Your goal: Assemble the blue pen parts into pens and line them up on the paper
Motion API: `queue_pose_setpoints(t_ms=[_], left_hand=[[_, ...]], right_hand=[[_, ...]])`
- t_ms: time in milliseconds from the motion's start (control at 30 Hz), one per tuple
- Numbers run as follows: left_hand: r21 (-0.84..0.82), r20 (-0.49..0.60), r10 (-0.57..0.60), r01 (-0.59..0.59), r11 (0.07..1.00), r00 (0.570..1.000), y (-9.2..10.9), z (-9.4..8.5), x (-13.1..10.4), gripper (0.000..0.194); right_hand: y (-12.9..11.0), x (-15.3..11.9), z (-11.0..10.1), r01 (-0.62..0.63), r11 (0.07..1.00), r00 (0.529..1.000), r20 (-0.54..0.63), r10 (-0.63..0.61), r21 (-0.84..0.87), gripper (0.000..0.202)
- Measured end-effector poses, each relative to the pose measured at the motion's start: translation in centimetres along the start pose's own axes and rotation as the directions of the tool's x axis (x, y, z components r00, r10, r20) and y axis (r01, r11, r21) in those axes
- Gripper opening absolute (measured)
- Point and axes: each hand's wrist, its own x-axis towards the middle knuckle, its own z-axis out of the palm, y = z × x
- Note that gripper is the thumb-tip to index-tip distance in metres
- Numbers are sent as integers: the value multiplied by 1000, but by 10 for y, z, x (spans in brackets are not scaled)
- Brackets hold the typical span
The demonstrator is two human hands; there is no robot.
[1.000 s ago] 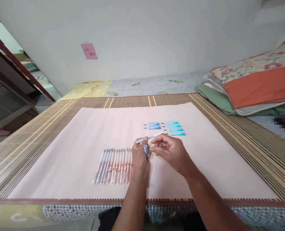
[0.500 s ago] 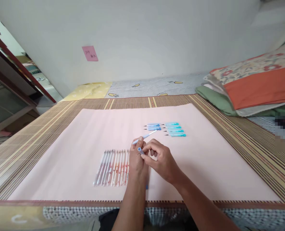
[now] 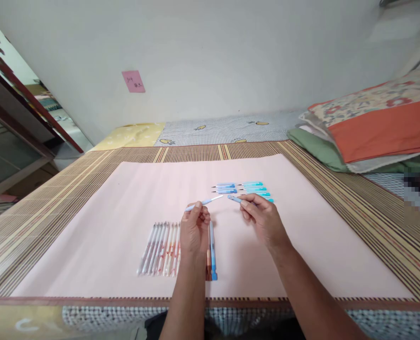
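My left hand (image 3: pixel 195 229) pinches a light blue pen (image 3: pixel 203 203), its pale slim end pointing up to the right. Facing that end is a blue pen cap (image 3: pixel 235 199), gripped between the thumb and fingers of my right hand (image 3: pixel 262 219); a small gap separates cap and pen. Beyond my hands lie blue pencil-like pieces with dark tips (image 3: pixel 227 191) and turquoise ones (image 3: pixel 254 189), partly behind my right hand. Under and left of my left wrist is a row of clear-barrelled pens (image 3: pixel 160 250). A blue pen (image 3: pixel 213 250) ends that row on the right, beside a brown one.
Everything lies on a pink sheet (image 3: pixel 99 226) over a striped bamboo mat (image 3: pixel 47 212). At the right are folded bedding and an orange floral pillow (image 3: pixel 383 127). A pink note (image 3: pixel 133 81) is stuck on the wall behind.
My hands have moved apart: the right has gone up and right with the cap, now turned toward the pen's end. The left has shifted slightly left, uncovering the blue pen in the row.
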Motion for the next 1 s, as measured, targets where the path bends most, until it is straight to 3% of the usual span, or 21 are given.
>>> queue_pose_setpoints(t_ms=[300,567,800,1000], left_hand=[[164,77,71,-83,983,995,3,2,-2,33],[293,129,26,-63,954,991,3,0,-3,35],[317,129,-30,-12,948,991,5,2,-4,42],[265,147,-74,33,964,986,7,-2,-2,30]], right_hand=[[-6,-1,-5,60,984,998,40,-54,-170,16],[-13,-4,-2,136,957,985,139,-103,-255,19],[-14,-6,1,110,968,987,142,-79,-224,23],[-19,-7,-1,204,915,970,198,-141,-347,16]])
